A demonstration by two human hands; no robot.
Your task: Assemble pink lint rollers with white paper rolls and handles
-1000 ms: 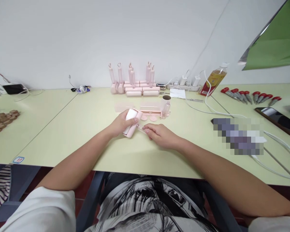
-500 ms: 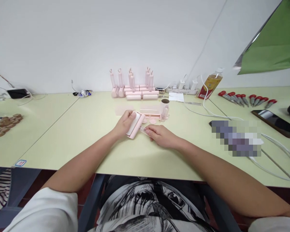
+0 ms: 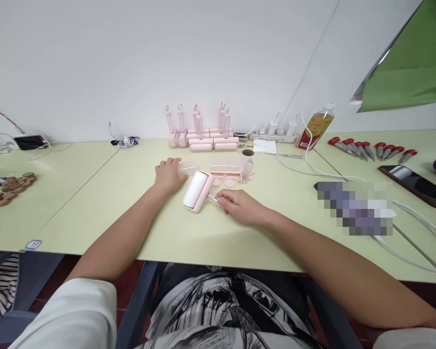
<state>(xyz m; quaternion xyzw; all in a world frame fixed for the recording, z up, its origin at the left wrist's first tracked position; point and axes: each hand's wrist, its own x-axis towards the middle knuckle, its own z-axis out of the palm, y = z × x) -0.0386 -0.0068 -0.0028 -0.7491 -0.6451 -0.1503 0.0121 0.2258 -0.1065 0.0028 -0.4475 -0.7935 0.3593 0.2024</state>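
Note:
My right hand is closed round the clear handle of a lint roller, which has a pink frame and a white roll. The roller's head tilts to the left above the table. Farther up and left, my left hand has its thumb and fingers round the left end of a translucent pinkish cover. Just right of that cover lie a pink roller frame, small pink discs and a clear handle piece standing upright.
Several pink lint rollers stand along the wall. A power strip, a drink bottle, red-capped tools and a black phone are at the right. White cables cross there. Brown pieces lie at the far left.
My left hand has let go of the roller's head and moved up and left to the translucent cover. The roller, still in my right hand, has shifted slightly left and turned its white roll upward.

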